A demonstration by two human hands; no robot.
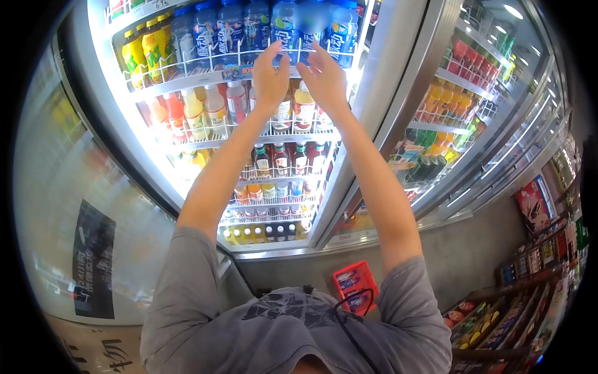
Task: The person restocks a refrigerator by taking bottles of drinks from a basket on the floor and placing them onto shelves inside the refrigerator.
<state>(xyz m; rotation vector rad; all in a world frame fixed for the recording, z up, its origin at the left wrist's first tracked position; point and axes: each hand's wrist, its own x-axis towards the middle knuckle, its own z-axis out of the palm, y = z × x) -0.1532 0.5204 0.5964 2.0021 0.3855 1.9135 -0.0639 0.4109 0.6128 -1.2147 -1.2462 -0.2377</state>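
Both my arms reach up into a lit drinks fridge. My left hand (271,80) is raised before the upper shelf, its fingers apart and holding nothing. Beside it, my right hand (324,80) also has its fingers spread, with nothing in it. Just beyond the fingertips stands a row of blue-labelled drink bottles (283,31) behind a white wire rail (233,56). Whether any fingertip touches the rail or a bottle I cannot tell. One bottle top (313,17) between and above the hands looks blurred. Under the hands, juice bottles (304,111) fill the second shelf.
The fridge's glass door (93,168) stands open on the left. Yellow bottles (152,53) share the top shelf. A red basket (355,283) with packages in it is on the floor by my body. Another glass-door fridge (461,93) and a snack rack (498,318) are to the right.
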